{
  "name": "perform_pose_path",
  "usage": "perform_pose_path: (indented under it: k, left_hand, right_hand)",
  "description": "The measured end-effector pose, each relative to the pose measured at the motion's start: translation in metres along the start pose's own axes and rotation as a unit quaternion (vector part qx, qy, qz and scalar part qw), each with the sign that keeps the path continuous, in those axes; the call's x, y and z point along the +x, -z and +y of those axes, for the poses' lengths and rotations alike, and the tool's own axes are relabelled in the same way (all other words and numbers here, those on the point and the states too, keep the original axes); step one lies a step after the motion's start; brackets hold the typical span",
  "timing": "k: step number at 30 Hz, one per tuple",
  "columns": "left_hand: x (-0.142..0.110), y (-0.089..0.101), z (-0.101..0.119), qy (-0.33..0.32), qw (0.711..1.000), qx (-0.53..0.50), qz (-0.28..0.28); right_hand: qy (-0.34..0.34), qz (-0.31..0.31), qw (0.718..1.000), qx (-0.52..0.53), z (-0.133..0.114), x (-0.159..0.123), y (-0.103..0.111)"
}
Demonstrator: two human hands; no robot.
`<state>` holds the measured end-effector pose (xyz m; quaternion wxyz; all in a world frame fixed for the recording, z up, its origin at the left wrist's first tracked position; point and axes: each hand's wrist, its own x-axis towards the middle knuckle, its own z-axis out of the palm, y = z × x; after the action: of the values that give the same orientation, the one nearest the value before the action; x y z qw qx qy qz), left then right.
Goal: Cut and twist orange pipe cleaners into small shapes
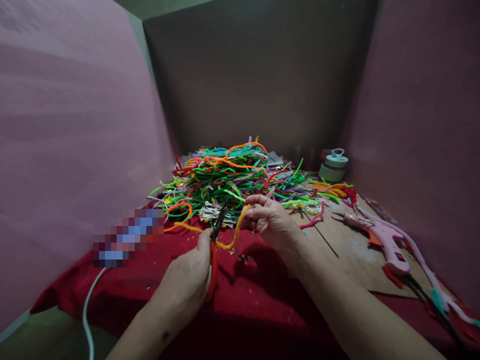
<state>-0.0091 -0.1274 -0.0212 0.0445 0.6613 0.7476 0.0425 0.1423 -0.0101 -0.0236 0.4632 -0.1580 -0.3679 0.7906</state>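
Note:
My left hand [189,267] is closed around a pair of scissors [213,272] with orange-red handles and dark blades pointing away from me. A yellow-orange pipe cleaner [240,232] is pinched in the fingertips of my right hand [264,220]. From there it curves down past the scissors, and a yellow-orange length also shows left of them. Whether the blades touch it I cannot tell. Just beyond my hands rises a big heap of multicoloured pipe cleaners [225,175]. In front of the heap lies a bunch of thin white-tipped stems [213,212].
A pink glue gun [380,240] lies on a brown board [322,265] at the right. Behind it stands a pale green lidded container [333,167]. A white cable [87,310] runs from a pixelated patch at left. Red cloth [262,295] covers the table, between pink walls.

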Motion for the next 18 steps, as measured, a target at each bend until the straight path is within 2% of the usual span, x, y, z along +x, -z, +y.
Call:
perform_pose_path:
  k: [3,7,11,15,18]
  left_hand:
    - [-0.003,0.001,-0.001,-0.016,1.000,-0.011,0.000]
    - [-0.003,0.004,0.005,0.001,1.000,0.025,-0.013]
    - [-0.005,0.006,0.005,0.008,0.999,0.038,-0.032]
    - [-0.009,0.004,-0.014,0.010,1.000,0.012,-0.005]
    - [-0.008,0.004,-0.036,0.056,0.998,0.025,-0.018]
  right_hand:
    - [0.013,0.005,1.000,-0.010,0.000,-0.002,-0.003]
    - [0.024,0.004,1.000,-0.018,0.001,-0.002,-0.005]
    - [0.041,0.033,0.998,-0.020,0.001,-0.001,-0.005]
    - [0.055,0.084,0.995,0.000,-0.002,0.003,-0.001]
    - [0.068,0.136,0.988,0.026,-0.005,0.007,0.007]
